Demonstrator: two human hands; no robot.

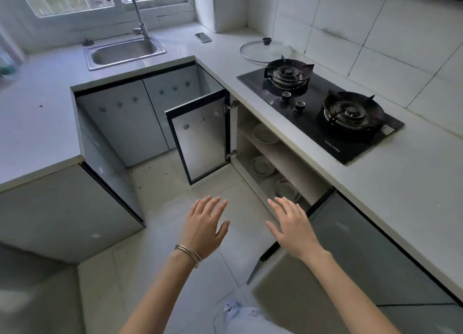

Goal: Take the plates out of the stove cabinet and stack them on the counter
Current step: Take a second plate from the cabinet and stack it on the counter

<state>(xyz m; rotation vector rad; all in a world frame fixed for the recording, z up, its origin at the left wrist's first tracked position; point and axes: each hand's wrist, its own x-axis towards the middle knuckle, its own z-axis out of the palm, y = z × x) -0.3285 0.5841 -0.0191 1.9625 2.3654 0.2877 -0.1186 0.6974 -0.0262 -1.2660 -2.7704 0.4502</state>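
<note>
While plates (261, 165) sit in the open stove cabinet (290, 163) and none on the counter (375, 203), the left hand (204, 229) and right hand (293, 224) hover near, each grip apart, empty.

A pale, L-shaped counter (390, 188) carried a black two-burner gas hob (318, 118), a glass pan lid (265, 51) lying flat just behind it, and a phone (203, 37) near the window corner; a steel sink (124, 51) sat sunk into its far run. Below the hob, inside the open stove cabinet (240, 143), an upper shelf (293, 158) held one white dish (265, 133), while the bottom board (269, 183) bore a patterned plate (261, 165) and a second plate (285, 189) beside it.
</note>
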